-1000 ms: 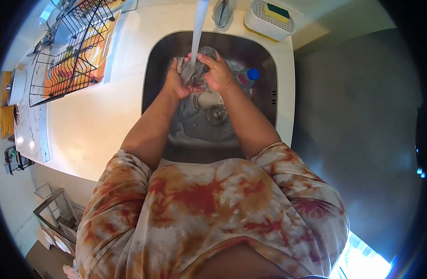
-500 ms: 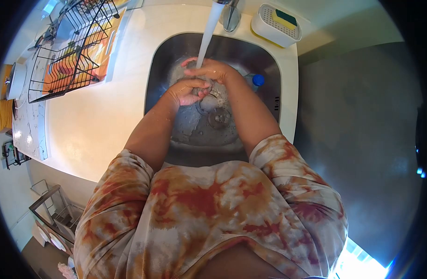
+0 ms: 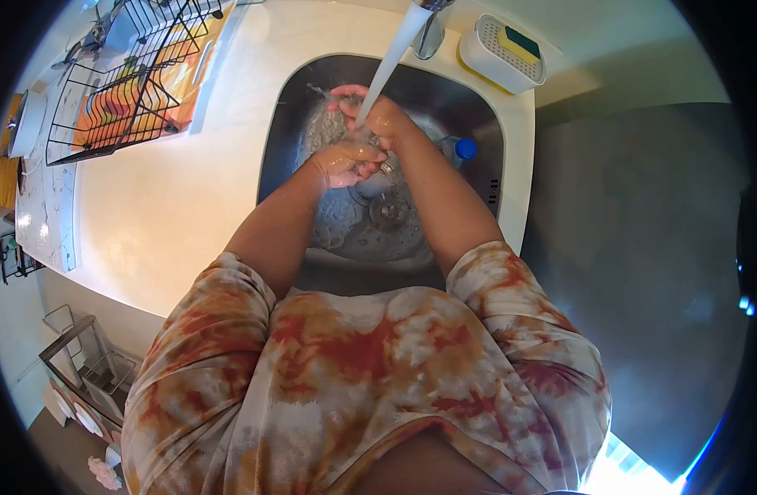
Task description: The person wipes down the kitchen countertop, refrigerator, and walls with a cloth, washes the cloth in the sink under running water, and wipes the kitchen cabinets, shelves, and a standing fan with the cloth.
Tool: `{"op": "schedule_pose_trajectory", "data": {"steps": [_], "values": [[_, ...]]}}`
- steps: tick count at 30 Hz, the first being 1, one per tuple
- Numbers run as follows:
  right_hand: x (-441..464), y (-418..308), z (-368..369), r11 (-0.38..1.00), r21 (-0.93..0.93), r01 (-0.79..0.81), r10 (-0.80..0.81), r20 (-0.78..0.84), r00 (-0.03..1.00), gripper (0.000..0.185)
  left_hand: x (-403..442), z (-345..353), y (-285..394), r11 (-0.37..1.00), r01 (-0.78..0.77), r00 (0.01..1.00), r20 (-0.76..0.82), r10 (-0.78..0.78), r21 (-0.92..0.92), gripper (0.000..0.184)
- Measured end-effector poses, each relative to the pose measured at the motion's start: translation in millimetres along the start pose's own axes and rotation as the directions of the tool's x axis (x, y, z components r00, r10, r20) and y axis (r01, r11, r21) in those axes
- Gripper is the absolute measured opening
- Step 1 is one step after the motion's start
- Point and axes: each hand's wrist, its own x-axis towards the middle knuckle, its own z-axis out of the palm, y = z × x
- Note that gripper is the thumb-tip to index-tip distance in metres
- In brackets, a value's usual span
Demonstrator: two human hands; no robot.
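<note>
Both my hands are wet, over the sink (image 3: pixel 300 276) under running water (image 3: pixel 386 70). My right hand (image 3: pixel 374 115) lies in the stream, its fingers stretched to the left and apart. Just below it, my left hand (image 3: pixel 347 163) has curled fingers close to the right palm; whatever they hold, if anything, is hidden by hands and splashing water. Beneath the hands, foamy water (image 3: pixel 337 223) covers the sink floor around a round drain fitting (image 3: pixel 388 212). A clear bottle with a blue cap (image 3: pixel 466 148) lies by the right forearm.
The tap (image 3: pixel 429 37) stands behind the sink. A white caddy (image 3: pixel 498 62) with a yellow and green sponge (image 3: pixel 520 44) is at the back right. A black wire dish rack (image 3: pixel 135 103) sits on the counter (image 3: pixel 147 223) at the left. A dark grey surface (image 3: pixel 634 247) lies to the right.
The view has shifted slightly. My right hand has turned and its fingers have spread under the stream. My left hand stays below it, fingers curled.
</note>
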Motion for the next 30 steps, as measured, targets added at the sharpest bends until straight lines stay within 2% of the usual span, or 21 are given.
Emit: {"op": "schedule_pose_trajectory", "data": {"steps": [3,4,6,8,9,11,12,13,14,15,16,17,18,19,20,21,23,24,26,28,30], "values": [[11,14,8,0.976,-0.183,0.115,-0.135,-0.106,0.985,0.021,7,-4,-7,1.000,-0.001,1.000,0.009,0.001,-0.013,0.017],[15,18,8,0.976,-0.185,0.115,-0.136,-0.102,0.985,0.021,8,-5,-9,1.000,0.008,1.000,-0.019,-0.007,0.027,0.014],[17,21,11,0.928,-0.373,0.006,-0.107,-0.251,0.962,0.029,10,-5,-12,0.998,0.017,0.999,-0.050,-0.014,0.063,0.012],[13,23,14,0.911,-0.412,-0.024,-0.105,-0.286,0.952,0.032,10,-1,-15,0.948,0.049,0.969,-0.244,0.031,0.314,0.013],[10,22,17,0.892,-0.449,-0.053,-0.107,-0.323,0.940,0.037,10,1,-14,0.948,0.048,0.968,-0.247,0.033,0.314,0.013],[7,24,19,0.850,-0.523,-0.072,-0.135,-0.347,0.928,0.039,11,6,-14,0.702,0.237,0.911,-0.404,0.079,0.672,0.019],[7,26,18,0.801,-0.591,-0.095,-0.166,-0.371,0.913,0.042,10,8,-18,0.702,0.236,0.910,-0.406,0.082,0.672,0.019],[9,29,19,0.800,-0.593,-0.092,-0.168,-0.368,0.914,0.042,8,12,-24,0.695,0.045,0.893,-0.342,0.294,0.717,0.023],[15,38,18,0.888,-0.453,-0.075,-0.131,-0.407,0.904,0.043,8,13,-29,0.646,-0.142,0.827,-0.268,0.494,0.750,0.028],[16,38,20,0.952,-0.300,-0.055,-0.088,-0.440,0.893,0.045,15,1,-34,0.645,-0.143,0.826,-0.269,0.496,0.751,0.028],[13,38,19,0.952,-0.301,-0.052,-0.090,-0.439,0.894,0.045,21,-13,-36,0.589,-0.024,0.847,-0.296,0.441,0.808,0.029],[6,35,17,0.992,-0.111,-0.067,0.023,-0.362,0.932,0.045,17,-11,-30,0.518,0.093,0.861,-0.330,0.386,0.850,0.029],[2,31,16,0.992,0.081,-0.100,0.118,-0.260,0.958,0.046,10,-9,-26,0.515,0.093,0.860,-0.329,0.389,0.852,0.029],[1,28,18,0.992,0.082,-0.097,0.115,-0.257,0.959,0.046,2,-9,-22,0.649,0.078,0.907,-0.324,0.268,0.756,0.030],[2,29,17,1.000,0.001,-0.006,0.006,-0.261,0.965,0.045,-5,-6,-17,0.766,0.080,0.945,-0.294,0.146,0.637,0.031],[3,29,15,0.993,-0.083,0.084,-0.103,-0.257,0.961,0.044,-5,-14,-17,0.765,0.079,0.945,-0.293,0.147,0.639,0.031],[-1,24,13,0.975,-0.188,0.119,-0.171,-0.291,0.941,0.039,-3,-23,-15,0.961,0.063,0.972,-0.234,0.002,0.269,0.035],[-4,20,13,0.945,-0.292,0.148,-0.242,-0.316,0.917,0.035,-3,-24,-15,0.962,0.057,0.973,-0.232,0.007,0.267,0.035],[-14,13,12,0.907,-0.406,0.114,-0.268,-0.347,0.899,0.030,-5,-22,-15,0.997,-0.050,0.976,-0.215,0.037,-0.057,0.040],[-12,19,-1,0.857,-0.510,0.070,-0.298,-0.379,0.876,0.028,-8,-20,-12,0.992,-0.089,0.960,-0.274,0.063,-0.085,0.042],[13,55,-43,0.887,-0.459,-0.042,-0.118,-0.314,0.942,0.027,-8,-19,-10,0.985,-0.127,0.940,-0.331,0.083,-0.113,0.044]]}}
